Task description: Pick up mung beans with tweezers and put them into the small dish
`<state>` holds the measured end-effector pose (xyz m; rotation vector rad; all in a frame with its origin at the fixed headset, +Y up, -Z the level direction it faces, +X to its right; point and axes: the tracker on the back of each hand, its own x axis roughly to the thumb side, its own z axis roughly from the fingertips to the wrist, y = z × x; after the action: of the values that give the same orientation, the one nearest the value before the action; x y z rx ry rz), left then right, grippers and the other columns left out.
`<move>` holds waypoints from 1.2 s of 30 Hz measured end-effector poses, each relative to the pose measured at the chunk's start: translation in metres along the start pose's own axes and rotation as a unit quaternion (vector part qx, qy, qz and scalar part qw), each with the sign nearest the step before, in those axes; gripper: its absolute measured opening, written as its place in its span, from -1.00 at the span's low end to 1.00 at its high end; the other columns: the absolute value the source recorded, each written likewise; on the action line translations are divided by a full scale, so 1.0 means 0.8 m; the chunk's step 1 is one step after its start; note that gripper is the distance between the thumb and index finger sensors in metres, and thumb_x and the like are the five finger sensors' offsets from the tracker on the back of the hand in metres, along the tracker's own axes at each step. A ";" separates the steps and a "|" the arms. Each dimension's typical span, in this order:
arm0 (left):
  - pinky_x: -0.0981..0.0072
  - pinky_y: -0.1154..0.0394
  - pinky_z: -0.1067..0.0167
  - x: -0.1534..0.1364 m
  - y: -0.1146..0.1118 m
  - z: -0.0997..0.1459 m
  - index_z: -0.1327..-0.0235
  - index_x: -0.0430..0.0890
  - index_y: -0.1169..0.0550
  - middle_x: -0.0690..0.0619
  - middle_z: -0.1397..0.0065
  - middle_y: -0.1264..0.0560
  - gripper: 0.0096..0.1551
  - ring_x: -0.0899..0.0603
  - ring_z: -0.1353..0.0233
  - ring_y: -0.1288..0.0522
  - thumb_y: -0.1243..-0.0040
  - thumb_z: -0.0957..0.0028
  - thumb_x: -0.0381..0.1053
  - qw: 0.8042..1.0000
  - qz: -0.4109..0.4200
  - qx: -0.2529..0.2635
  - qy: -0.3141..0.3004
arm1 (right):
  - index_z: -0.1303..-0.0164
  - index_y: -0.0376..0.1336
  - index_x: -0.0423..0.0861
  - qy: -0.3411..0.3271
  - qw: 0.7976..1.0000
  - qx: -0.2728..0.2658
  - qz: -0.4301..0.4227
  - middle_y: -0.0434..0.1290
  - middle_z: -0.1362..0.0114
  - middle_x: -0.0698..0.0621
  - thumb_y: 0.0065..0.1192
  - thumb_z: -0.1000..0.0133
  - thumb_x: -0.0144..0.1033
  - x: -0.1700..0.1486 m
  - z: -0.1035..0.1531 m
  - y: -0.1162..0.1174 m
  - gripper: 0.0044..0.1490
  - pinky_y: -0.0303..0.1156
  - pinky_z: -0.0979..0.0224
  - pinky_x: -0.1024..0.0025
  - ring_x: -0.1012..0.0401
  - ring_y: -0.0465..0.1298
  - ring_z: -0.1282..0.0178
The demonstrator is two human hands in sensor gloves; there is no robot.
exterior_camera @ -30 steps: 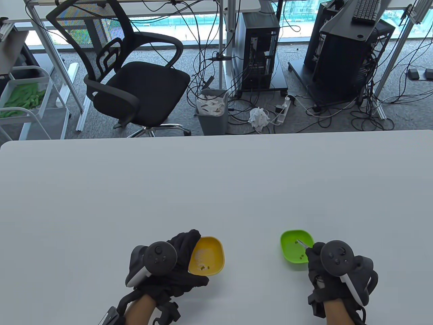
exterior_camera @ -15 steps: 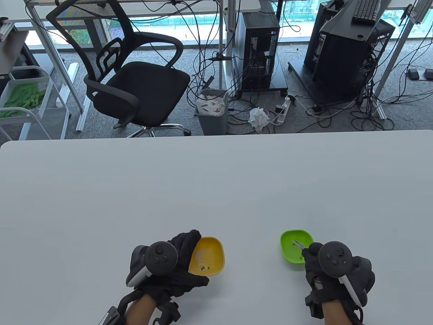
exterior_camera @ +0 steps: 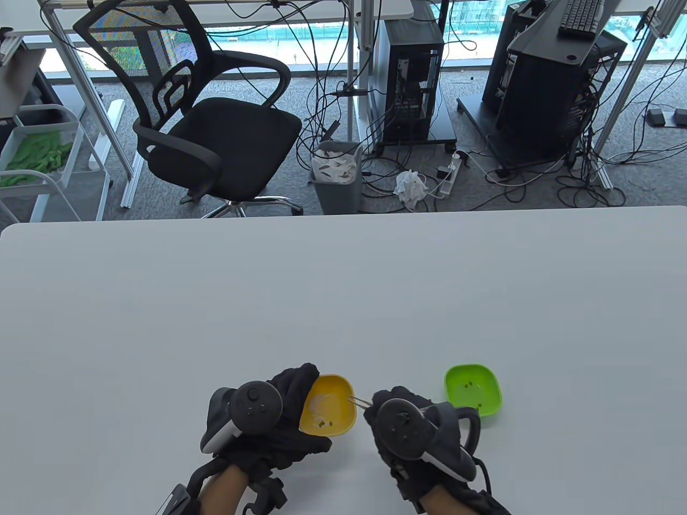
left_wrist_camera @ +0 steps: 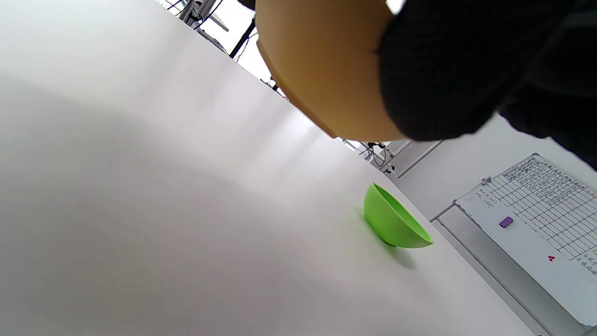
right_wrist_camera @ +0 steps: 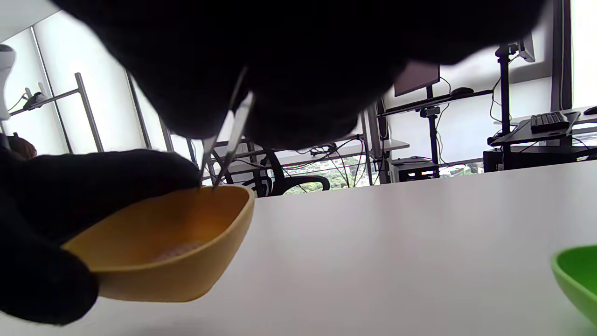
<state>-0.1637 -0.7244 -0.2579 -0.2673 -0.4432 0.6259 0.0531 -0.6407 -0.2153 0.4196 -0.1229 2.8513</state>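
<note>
The left hand (exterior_camera: 279, 424) grips the tilted yellow bowl (exterior_camera: 330, 405), a few beans (exterior_camera: 323, 425) inside. The right hand (exterior_camera: 408, 424) pinches tweezers (exterior_camera: 358, 400), tips slightly apart at its rim. The green dish (exterior_camera: 473, 390) sits farther right, holding several beans.

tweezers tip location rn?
Table view: the tweezers in the right hand point at the right rim of the yellow dish, left of the green dish.
</note>
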 end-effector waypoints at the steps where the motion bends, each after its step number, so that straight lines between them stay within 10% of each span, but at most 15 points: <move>1: -0.46 0.16 -0.54 0.000 0.000 0.000 -0.68 -0.11 0.12 -0.11 -0.74 0.06 0.49 -0.38 -0.74 0.08 -0.54 0.23 0.33 1.000 0.000 0.000 -0.001 | 0.06 0.58 -0.28 -0.009 1.000 0.007 0.005 0.63 0.09 -0.21 0.47 -0.06 -0.21 0.008 -0.002 0.006 -0.54 0.59 0.30 0.36 0.24 0.59 0.39; 36: -0.46 0.16 -0.54 0.001 -0.002 -0.001 -0.68 -0.11 0.12 -0.12 -0.74 0.06 0.50 -0.38 -0.74 0.08 -0.54 0.24 0.33 1.000 -0.005 -0.006 -0.001 | 0.09 0.60 -0.27 -0.028 0.998 0.050 0.031 0.65 0.12 -0.19 0.48 -0.05 -0.21 0.025 -0.006 0.041 -0.56 0.60 0.31 0.37 0.24 0.59 0.40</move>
<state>-0.1621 -0.7252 -0.2581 -0.2764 -0.4508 0.6132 0.0244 -0.6672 -0.2155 0.5241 -0.0049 2.9161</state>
